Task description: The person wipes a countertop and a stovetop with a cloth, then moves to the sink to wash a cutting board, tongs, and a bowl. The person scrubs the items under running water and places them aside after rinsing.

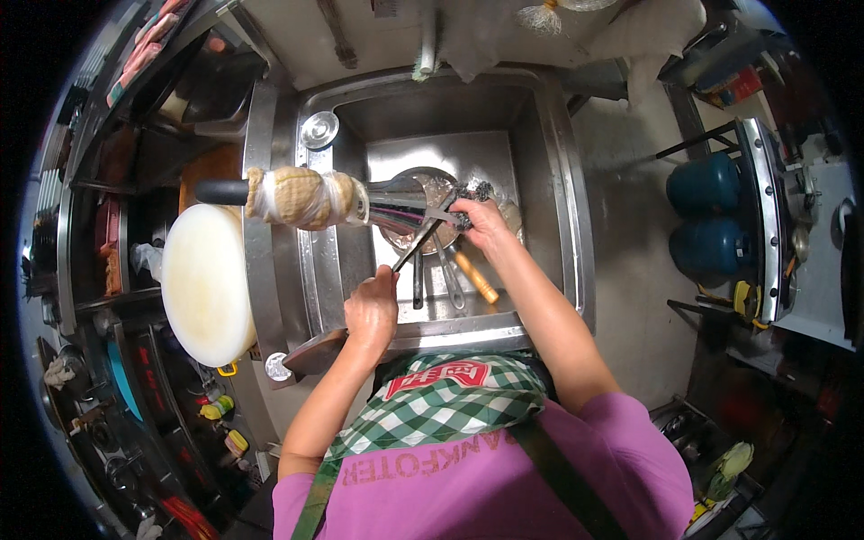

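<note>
My left hand (372, 307) grips the dark handle of a long metal utensil (424, 237), which slants up to the right over the sink (547, 202). At its far end my right hand (484, 219) holds a dark metal scouring pad (475, 192) against it. Below them a round pan (420, 173) with cloudy water sits in the sink. Out of it stick a black handle (418, 287), a metal handle with a hole (451, 278) and a wooden handle (478, 278). The utensil's working end is partly hidden by my fingers and the pad.
A cloth-wrapped fixture, apparently a tap (304, 196), reaches over the sink from the left. A sink strainer (319, 129) rests on the rim. Left stands a thick white round board (206, 287). Two blue gas cylinders (705, 246) stand at right, beside a steel-edged counter (763, 223).
</note>
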The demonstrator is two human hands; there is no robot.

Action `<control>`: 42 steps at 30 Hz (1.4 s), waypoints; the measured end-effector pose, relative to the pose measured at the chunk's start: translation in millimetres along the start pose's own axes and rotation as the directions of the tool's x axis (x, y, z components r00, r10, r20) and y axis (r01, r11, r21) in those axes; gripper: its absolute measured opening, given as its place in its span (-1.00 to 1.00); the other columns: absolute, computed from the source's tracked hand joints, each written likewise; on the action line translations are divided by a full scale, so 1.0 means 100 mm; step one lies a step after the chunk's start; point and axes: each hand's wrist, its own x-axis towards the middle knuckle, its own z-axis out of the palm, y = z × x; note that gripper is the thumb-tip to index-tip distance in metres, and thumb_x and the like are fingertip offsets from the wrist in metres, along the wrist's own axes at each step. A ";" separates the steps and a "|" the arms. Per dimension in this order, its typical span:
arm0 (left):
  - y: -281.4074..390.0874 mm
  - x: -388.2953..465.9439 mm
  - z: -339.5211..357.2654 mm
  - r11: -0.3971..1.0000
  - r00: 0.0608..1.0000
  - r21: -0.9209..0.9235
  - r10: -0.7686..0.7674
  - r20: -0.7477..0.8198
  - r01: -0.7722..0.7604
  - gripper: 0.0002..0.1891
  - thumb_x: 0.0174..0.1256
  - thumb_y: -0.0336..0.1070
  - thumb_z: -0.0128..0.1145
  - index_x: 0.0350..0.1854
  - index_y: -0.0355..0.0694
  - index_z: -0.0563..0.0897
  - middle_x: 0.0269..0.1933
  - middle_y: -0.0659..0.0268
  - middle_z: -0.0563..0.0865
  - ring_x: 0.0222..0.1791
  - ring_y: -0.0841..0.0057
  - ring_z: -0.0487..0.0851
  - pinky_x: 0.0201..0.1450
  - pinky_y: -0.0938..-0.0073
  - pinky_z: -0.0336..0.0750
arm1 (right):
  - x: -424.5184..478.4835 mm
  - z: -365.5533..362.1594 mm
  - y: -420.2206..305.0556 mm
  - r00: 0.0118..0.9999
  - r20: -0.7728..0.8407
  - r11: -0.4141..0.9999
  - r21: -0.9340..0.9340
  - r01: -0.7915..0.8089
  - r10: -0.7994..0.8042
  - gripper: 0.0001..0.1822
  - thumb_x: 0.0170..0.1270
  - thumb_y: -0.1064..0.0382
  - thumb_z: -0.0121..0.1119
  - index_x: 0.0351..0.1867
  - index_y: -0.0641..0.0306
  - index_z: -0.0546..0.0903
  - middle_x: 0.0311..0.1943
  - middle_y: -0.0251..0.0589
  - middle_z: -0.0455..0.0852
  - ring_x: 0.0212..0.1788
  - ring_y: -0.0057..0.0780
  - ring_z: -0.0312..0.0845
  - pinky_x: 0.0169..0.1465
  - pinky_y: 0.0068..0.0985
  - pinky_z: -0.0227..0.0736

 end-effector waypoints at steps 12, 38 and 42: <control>-0.05 -0.10 -0.03 0.990 0.999 -0.139 0.039 -0.017 -0.041 -0.73 0.27 -0.11 -0.10 -0.44 -0.23 0.42 -0.56 -0.03 0.57 -0.44 -0.05 0.55 -0.44 0.03 0.40 | 0.36 -0.18 0.23 0.926 -0.188 0.942 -0.148 0.303 -0.327 -0.95 -0.07 0.55 0.04 -0.51 0.46 0.48 -0.55 -0.15 0.56 -0.60 -0.43 0.49 -0.60 -0.52 0.45; 0.29 0.32 -0.11 0.745 0.989 -0.664 0.137 0.062 -0.061 -0.77 0.27 -0.26 -0.09 -0.18 -0.31 0.48 -0.56 -0.02 0.48 -0.62 0.32 0.46 -0.47 0.40 0.35 | -0.54 0.25 -0.30 0.906 0.421 0.960 0.265 -0.094 -0.028 -0.79 0.13 0.31 0.13 -0.21 0.35 0.53 -0.33 -0.14 0.62 -0.23 -0.38 0.55 -0.11 -0.34 0.47; 0.48 0.69 0.09 0.675 0.957 -0.684 0.259 -0.132 -0.276 -0.75 0.31 -0.23 -0.14 -0.39 -0.35 0.44 -0.66 0.30 0.48 -0.68 0.60 0.43 -0.61 0.53 0.30 | -0.55 0.48 -0.64 0.909 0.318 0.941 0.286 0.178 -0.269 -0.85 0.12 0.30 0.16 -0.33 0.35 0.56 -0.40 -0.15 0.62 -0.43 -0.41 0.55 -0.33 -0.47 0.52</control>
